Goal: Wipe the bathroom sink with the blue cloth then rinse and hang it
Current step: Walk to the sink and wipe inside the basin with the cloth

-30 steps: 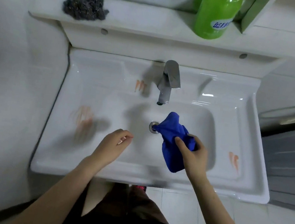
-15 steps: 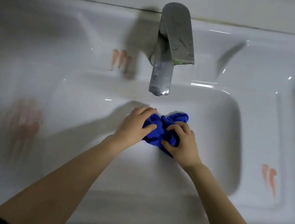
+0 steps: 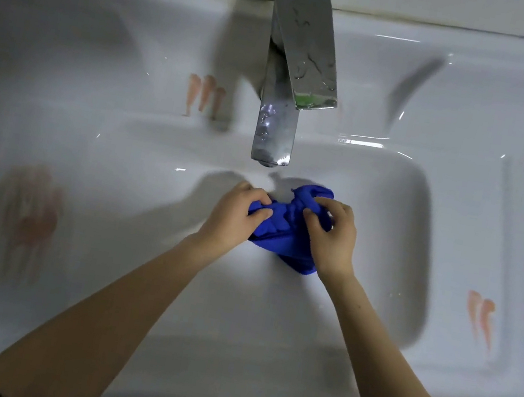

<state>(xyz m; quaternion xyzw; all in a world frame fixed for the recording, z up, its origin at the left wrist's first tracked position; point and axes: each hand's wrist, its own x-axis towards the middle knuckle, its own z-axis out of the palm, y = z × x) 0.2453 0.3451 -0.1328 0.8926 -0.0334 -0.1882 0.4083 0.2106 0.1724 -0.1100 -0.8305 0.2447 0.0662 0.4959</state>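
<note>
A white ceramic bathroom sink (image 3: pixel 456 231) fills the view from above, glossy and lit from overhead, with its rectangular basin sunk into a broad flat rim. Over the middle of the basin, both hands are closed on the blue cloth (image 3: pixel 282 233), which is bunched into a crumpled wad between them. The left hand (image 3: pixel 236 218) grips the cloth's nine o'clock side, fingers curled over the top of the fabric and thumb pressed into it. The right hand (image 3: pixel 333 241) clamps the three o'clock side, fingers bent and pinching a raised fold, while a loose corner of cloth hangs down at about six o'clock beneath the wrist. Whether the cloth touches the basin floor cannot be told. Both bare forearms run back toward the bottom edge of the view. Just beyond the hands at twelve o'clock stands a chrome faucet (image 3: pixel 276 124), its spout ending above the basin near the cloth, with a flat lever handle (image 3: pixel 308 46) on top angled slightly to the right; no stream of water is discernible. Orange-pink smears mark the rim: a small set (image 3: pixel 203 95) at eleven o'clock beside the faucet, a blurred larger patch (image 3: pixel 29 211) at nine o'clock, and another pair (image 3: pixel 479 318) at four o'clock.
</note>
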